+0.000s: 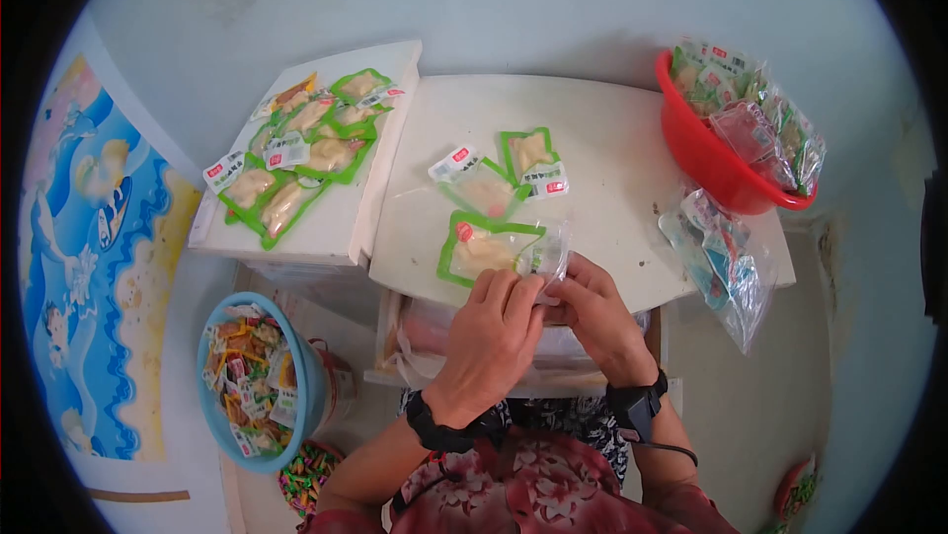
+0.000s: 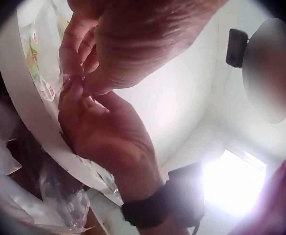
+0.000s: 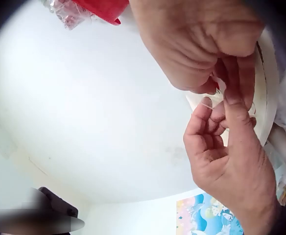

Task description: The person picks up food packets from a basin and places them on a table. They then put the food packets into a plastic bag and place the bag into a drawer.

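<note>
In the head view, a clear plastic bag (image 1: 553, 243) is pinched at its near edge between the left hand (image 1: 491, 342) and the right hand (image 1: 595, 322). A green-edged packet with pale contents (image 1: 484, 250) lies under or within that clear plastic, just beyond the left fingers; which of the two I cannot tell. Both hands meet at the fingertips, thumbs bent inward, in the right wrist view, where a small white piece of the plastic (image 3: 220, 87) shows between them. Two more packets, one tilted (image 1: 481, 184) and one upright (image 1: 534, 161), lie farther back on the white table (image 1: 602, 139).
Several green-edged packets (image 1: 331, 154) cover the left stand. A red basin (image 1: 706, 164) of bagged packets stands at the back right, above a clear bag (image 1: 726, 258). At lower left is a blue basin (image 1: 316, 376) of small packets. An open drawer (image 1: 390, 342) lies beneath the hands.
</note>
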The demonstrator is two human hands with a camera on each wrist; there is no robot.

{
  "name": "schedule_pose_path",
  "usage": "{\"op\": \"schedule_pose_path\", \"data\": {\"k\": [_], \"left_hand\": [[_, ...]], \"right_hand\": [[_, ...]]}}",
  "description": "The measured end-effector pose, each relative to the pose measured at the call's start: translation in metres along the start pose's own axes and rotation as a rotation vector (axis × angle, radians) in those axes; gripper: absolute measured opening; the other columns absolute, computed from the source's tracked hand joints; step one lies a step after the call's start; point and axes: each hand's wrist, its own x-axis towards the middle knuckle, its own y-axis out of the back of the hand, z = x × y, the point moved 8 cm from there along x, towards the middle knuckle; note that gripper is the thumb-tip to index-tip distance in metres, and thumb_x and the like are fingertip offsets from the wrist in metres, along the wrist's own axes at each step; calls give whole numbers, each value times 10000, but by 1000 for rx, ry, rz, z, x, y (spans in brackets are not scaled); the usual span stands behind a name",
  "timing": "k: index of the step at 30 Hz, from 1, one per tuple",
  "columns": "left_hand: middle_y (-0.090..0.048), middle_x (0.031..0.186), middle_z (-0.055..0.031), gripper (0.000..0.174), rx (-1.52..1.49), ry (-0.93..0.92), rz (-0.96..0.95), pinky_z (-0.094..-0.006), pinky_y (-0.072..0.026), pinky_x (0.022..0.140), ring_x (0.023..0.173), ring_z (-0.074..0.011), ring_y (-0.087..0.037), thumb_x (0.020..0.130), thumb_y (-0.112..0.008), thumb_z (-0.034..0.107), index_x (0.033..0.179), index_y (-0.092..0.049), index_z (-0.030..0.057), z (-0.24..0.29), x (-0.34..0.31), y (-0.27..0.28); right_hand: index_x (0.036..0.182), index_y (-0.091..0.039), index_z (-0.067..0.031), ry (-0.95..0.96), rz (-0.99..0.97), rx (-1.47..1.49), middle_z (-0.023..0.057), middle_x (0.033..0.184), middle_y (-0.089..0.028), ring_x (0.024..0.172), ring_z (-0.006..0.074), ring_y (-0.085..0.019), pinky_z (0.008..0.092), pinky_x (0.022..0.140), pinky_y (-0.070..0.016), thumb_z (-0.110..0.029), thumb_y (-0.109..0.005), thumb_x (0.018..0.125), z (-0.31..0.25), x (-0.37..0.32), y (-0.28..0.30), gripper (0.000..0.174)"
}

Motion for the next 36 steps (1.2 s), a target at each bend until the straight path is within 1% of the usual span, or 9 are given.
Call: {"op": "schedule_pose_path", "data": {"k": [10, 13, 17, 23, 24, 28, 30, 33, 36], "left_hand": [[-594, 935, -116, 183, -398, -218, -31, -422, -512, 749, 871, -333, -606, 853, -680, -35, 1009, -603, 24, 43, 8, -3], [-595, 941, -115, 177, -581, -38, -153, -422, -510, 761, 869, -337, -602, 846, -676, -40, 990, -596, 25, 26, -12, -28], [-586, 936, -117, 187, -440, -158, -125, -427, -510, 765, 876, -337, -599, 835, -675, -45, 984, -586, 26, 25, -24, -30], [-592, 942, -118, 183, -342, -263, -185, -435, -517, 782, 871, -342, -599, 836, -672, -33, 991, -588, 17, 37, -6, -24], [-598, 951, -119, 181, -359, -261, -203, -437, -517, 785, 868, -343, -597, 838, -676, -21, 993, -590, 15, 30, -6, -28], [-632, 1008, -124, 182, -348, -252, -109, -429, -521, 789, 904, -322, -609, 867, -697, 43, 1025, -610, 21, 27, 2, -5], [-648, 1035, -126, 192, -195, -122, 38, -411, -523, 789, 942, -307, -625, 891, -701, 77, 1057, -623, 22, 5, 13, 22], [-674, 1071, -125, 326, 82, 30, 195, -367, -527, 797, 974, -286, -647, 925, -716, 148, 1214, -630, 23, -43, 35, 53], [-693, 1070, -112, 512, 175, 175, 85, -334, -525, 803, 927, -228, -653, 914, -752, 181, 1349, -568, -14, -103, 47, 41]], "right_hand": [[1175, -634, 8, 90, 87, 165, 91, 1042, -711, 861, 140, -682, 269, 702, -558, -140, -621, 1030, 8, -7, 11, 207], [1150, -655, 8, 0, 89, 125, 85, 1023, -705, 866, 139, -666, 280, 745, -547, -157, -630, 1029, 9, -13, 23, 206], [1125, -675, 16, 23, -8, 160, 72, 1015, -696, 897, 129, -649, 292, 823, -529, -202, -634, 1031, 10, -22, 27, 240], [1118, -666, 36, 272, -36, -506, 96, 969, -687, 872, 192, -631, 332, 815, -514, -208, -634, 1011, -21, -11, 7, 268], [1105, -654, 32, 483, -32, -708, 131, 873, -631, 805, 233, -612, 360, 769, -501, -210, -645, 995, -19, 1, 18, 266], [1029, -647, 44, 336, -128, -947, 120, 798, -581, 712, 204, -548, 355, 686, -479, -214, -655, 994, -28, 10, 16, 260], [1003, -648, 45, 278, -62, -830, 50, 785, -587, 676, 123, -512, 311, 625, -465, -209, -661, 1000, -28, 12, 20, 254], [970, -627, 52, 287, -32, -730, 33, 751, -549, 682, 123, -490, 307, 623, -449, -209, -677, 984, -35, 10, 11, 265], [939, -618, 25, 401, -50, -851, 195, 817, -623, 673, 276, -548, 416, 657, -466, -255, -672, 972, -30, 16, 14, 287]]}}
